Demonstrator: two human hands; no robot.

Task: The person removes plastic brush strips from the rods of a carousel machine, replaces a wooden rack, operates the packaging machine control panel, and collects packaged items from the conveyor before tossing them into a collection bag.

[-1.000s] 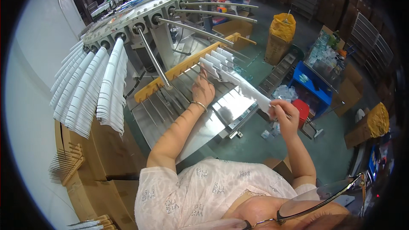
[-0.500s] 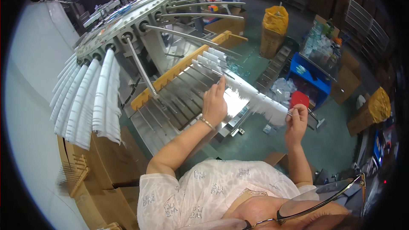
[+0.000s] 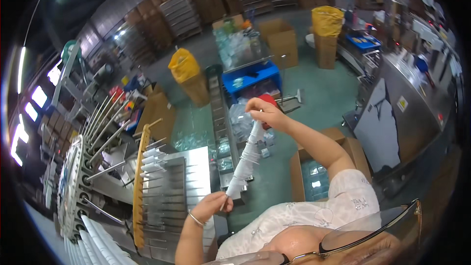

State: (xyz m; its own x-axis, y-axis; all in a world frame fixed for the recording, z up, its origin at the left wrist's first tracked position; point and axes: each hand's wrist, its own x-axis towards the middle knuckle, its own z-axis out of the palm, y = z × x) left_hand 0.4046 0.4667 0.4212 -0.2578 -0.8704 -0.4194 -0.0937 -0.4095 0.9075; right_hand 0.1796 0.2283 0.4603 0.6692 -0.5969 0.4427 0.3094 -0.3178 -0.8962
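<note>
Green-painted floor [image 3: 324, 93] spreads under cardboard boxes [image 3: 280, 44], yellow bags [image 3: 182, 64] and a blue crate [image 3: 250, 76], beside a steel rack table [image 3: 191, 167]. The left hand [image 3: 212, 205] and right hand [image 3: 262, 112] each pinch closed on one end of a white stack of cups [image 3: 245, 157], held slanted in the air between them.

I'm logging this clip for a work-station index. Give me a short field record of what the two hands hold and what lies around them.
left hand: grips the lower end of the white cup stack; bracelet at the wrist
right hand: pinches the upper end of the same stack
cup stack: long, white, held slanted in the air between both hands
under the hands: steel tray with rails, yellow bar along its edge
left: round machine with metal rods, white stacks hanging from it
floor: green, cardboard boxes, blue crate, yellow bags
</note>
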